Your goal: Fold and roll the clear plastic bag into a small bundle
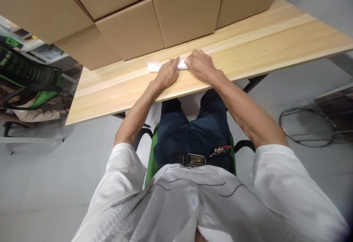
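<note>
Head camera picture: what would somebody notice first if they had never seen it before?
Probably the two hands meeting at the middle of the wooden table, the left hand and right hand both pressing on a small white cloth. Just behind them, big cardboard boxes fill the far side of the table. At the left edge stands a green and black chair.

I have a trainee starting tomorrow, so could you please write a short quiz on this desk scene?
1. True or false: both hands rest on the white cloth.
2. What stands behind it: A) cardboard boxes, B) a monitor?
3. Fill in: the cloth lies on a ____ table.

Key: 1 true, left hand and right hand press it. 2 A, cardboard boxes. 3 wooden, the table.
</note>
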The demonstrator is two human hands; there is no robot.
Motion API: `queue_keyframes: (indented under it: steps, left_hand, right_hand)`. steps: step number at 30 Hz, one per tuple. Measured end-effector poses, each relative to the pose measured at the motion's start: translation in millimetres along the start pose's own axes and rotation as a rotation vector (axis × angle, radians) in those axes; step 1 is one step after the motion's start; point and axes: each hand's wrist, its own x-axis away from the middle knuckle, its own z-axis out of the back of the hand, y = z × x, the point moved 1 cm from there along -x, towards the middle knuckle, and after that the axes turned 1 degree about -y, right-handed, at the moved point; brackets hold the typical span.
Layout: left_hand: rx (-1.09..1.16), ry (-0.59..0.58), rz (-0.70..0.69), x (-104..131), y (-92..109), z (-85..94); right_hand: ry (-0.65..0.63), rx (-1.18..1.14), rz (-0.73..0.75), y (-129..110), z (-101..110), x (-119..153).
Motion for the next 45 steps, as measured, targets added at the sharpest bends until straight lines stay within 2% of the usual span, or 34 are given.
queue_keyframes:
  steps: [4,7,9,15,19,22,25,30,34,37,40,45]
  left_hand:
    - [0.054,0.015,0.007,-7,-19,-0.9]
    - [0.047,0.012,0.073,-11,-29,-0.8]
    - [0.048,0.014,0.093,-11,-33,-1.7]
    - [0.062,0.049,0.030,-4,-42,-7.9]
    - [0.125,0.109,0.062,-3,-44,-10.4]
    - [0.144,0.127,0.094,-2,-39,-10.1]
    - [0.146,0.155,0.115,-3,-32,-9.9]
    - [0.165,0.250,0.111,-7,-27,-11.7]
    - [0.276,0.319,0.113,-5,-26,-10.9]
    - [0.407,0.387,0.138,-3,-19,-9.0]
    - [0.633,0.511,0.154,-7,-4,-8.0]
    - [1.004,0.695,0.213,-26,26,-5.2]
  right_hand:
    - [-0.033,-0.027,-0.006,-5,4,2]
    - [-0.055,-0.032,-0.005,-15,10,7]
    - [-0.063,-0.018,-0.008,-22,11,11]
    - [-0.002,0.016,0.035,-36,1,11]
    - [-0.066,0.079,-0.035,-46,3,3]
    - [-0.120,0.122,-0.086,-54,11,0]
    - [-0.121,0.135,-0.097,-59,16,0]
    - [-0.093,0.139,-0.117,-57,16,4]
    - [-0.030,0.124,-0.111,-53,14,7]
    - [0.020,0.115,-0.111,-53,12,8]
    - [0.080,0.121,-0.125,-55,10,4]
    - [0.283,0.026,-0.077,-53,2,-11]
